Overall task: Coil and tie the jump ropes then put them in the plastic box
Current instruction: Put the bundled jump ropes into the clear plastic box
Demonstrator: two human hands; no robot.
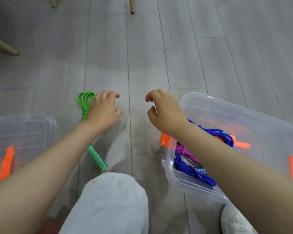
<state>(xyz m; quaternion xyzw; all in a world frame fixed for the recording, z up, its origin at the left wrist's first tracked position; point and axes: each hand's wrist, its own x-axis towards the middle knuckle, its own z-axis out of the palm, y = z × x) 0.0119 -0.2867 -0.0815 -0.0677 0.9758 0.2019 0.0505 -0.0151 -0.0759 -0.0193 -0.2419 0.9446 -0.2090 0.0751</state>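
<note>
Your green jump rope (85, 105) lies on the floor (142, 56) already bundled, its knot partway down the loops and its patterned green handle (97, 157) nearest your knee (112, 196). The long axis runs from that handle away from you to the looped end, leaning slightly left. Your left hand (104, 110) hovers right over the bundle's right edge, fingers loosely curled and holding nothing; whether it touches the cord I cannot tell. Your right hand (164, 110) hangs just as loose and empty, well apart from the green rope and close to the near corner of the clear plastic box (227, 114).

So the left grip is the nearer one: the rope sits under and just left of it, and a grab across the knot looks the most secure. The box lies to your right, meaning the bundle must cross in front of your knee. Inside it are blue ropes (191, 169) and a magenta rope (183, 150). The lid (24, 130) rests at far left.
</note>
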